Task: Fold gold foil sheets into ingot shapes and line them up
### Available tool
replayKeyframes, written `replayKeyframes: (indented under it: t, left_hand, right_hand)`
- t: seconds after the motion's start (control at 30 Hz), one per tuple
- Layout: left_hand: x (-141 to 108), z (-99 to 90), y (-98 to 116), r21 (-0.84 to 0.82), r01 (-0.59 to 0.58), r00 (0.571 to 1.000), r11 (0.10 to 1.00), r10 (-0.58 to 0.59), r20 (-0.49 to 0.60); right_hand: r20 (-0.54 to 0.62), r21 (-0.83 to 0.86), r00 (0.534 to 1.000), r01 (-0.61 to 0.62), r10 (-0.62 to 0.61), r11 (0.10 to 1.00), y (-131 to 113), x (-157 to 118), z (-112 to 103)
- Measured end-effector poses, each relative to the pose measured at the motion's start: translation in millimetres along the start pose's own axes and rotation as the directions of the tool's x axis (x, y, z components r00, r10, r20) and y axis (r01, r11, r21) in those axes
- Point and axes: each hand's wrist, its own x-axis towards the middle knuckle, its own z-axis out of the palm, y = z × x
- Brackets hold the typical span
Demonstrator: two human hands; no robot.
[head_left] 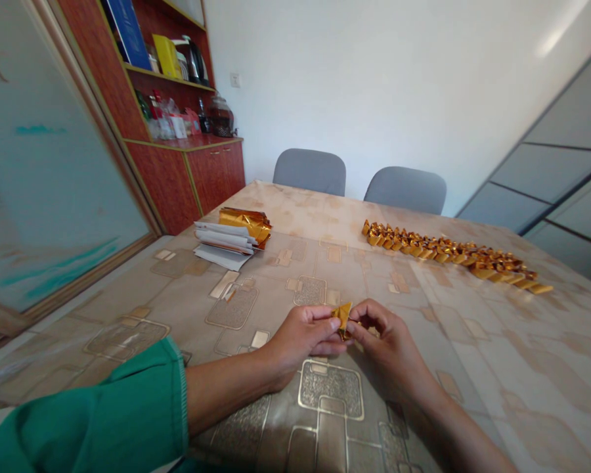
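The left hand [303,335] and the right hand [389,348] are together above the table, fingertips meeting. Both clamp a small folded piece of gold foil [343,320] between them, directly in front of the wearer. The piece stands up between the thumbs and forefingers, and the fingers hide its lower part. A green cloth sleeve [88,407] covers the left arm up to the forearm; the right forearm is bare.

The work surface is a beige patterned table cover [522,374] marked with gold-outlined rectangles. Ahead of the right hand, a long row of small folded gold foil pieces [448,256] lies across the table, each piece touching the next, well apart from both hands. Ahead of the left hand lies a stack of white paper slips [224,244], with a bundle of shiny gold foil strips [246,223] touching it on the far side.

Farther ahead of the hands, two grey upholstered chairs [309,172] stand at the far edge of the table. Beyond the left hand, against the wall, is a reddish-brown wooden cabinet [177,177] — its shelves and countertop hold a black electric kettle [194,62], a dark glass jar [221,115] and assorted packages.
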Motion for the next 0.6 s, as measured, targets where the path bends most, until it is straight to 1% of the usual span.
replayKeyframes:
  t: [0.13,0.33,0.47,0.6]
  left_hand:
    - [1.0,-0.5,1.5,-0.024,0.005,1.0,1.0,-0.004,0.021]
    - [-0.7,-0.3,2.1,-0.014,-0.007,0.999,1.0,0.007,0.046]
    - [-2.2,0.3,3.3,-0.05,0.017,0.999,0.999,-0.015,0.05]
    - [-1.2,0.3,4.3,-0.107,0.022,1.0,0.994,-0.021,0.009]
  right_hand:
    - [-0.017,0.001,1.0,0.003,-0.003,1.0,0.8,0.1,-0.7]
    - [-0.021,-0.002,1.0,0.009,-0.009,1.0,-2.8,1.7,-0.7]
    - [-0.03,0.043,0.999,-0.019,0.02,0.999,0.8,1.1,1.3]
    - [-0.014,0.138,0.999,-0.027,0.029,0.99,1.1,3.0,3.6]
